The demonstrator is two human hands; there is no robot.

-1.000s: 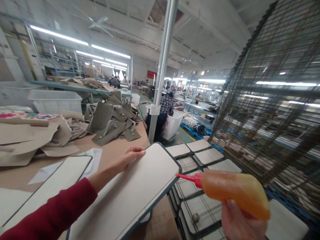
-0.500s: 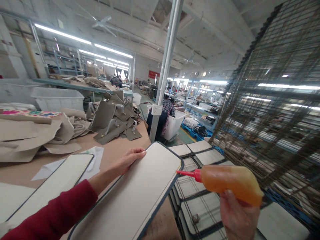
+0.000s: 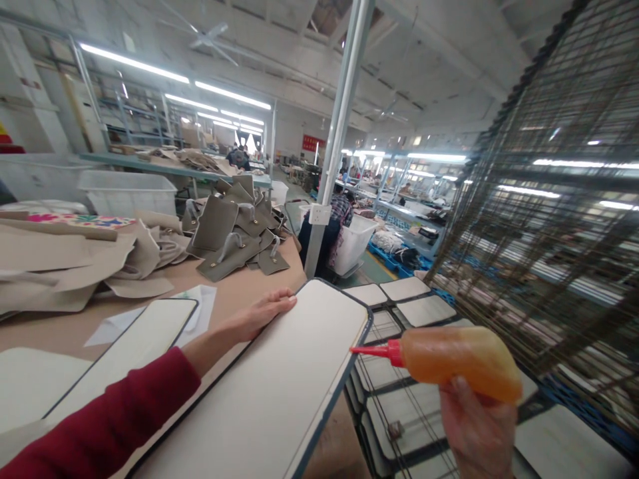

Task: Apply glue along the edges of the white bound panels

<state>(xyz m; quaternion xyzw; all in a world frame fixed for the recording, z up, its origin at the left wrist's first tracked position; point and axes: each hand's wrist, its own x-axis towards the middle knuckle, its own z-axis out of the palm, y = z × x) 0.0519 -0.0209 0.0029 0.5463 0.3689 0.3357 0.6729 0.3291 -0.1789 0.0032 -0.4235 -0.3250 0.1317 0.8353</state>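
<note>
A long white panel (image 3: 279, 372) with rounded corners and a dark edge is tilted up in front of me. My left hand (image 3: 267, 311) grips its far left edge, the fingers closed on the rim. In my right hand (image 3: 476, 426) is a squeeze bottle (image 3: 459, 359) of amber liquid, lying on its side with the red nozzle pointing left. The nozzle tip is at the panel's right edge, just below the far corner. A thin yellowish line shows along the rim near that corner.
Left of me, another dark-edged panel (image 3: 134, 352) lies on the brown table (image 3: 239, 293). Grey-brown leather pieces (image 3: 234, 233) and beige sheets (image 3: 74, 259) are heaped behind. Right, more panels (image 3: 426, 309) rest on a wire rack (image 3: 539, 173). A post (image 3: 332, 166) and a bending person (image 3: 329, 229) stand beyond.
The bottle's nozzle has moved a little down along the panel's right edge, away from the far corner. My left hand keeps its hold. The view has shifted slightly.
</note>
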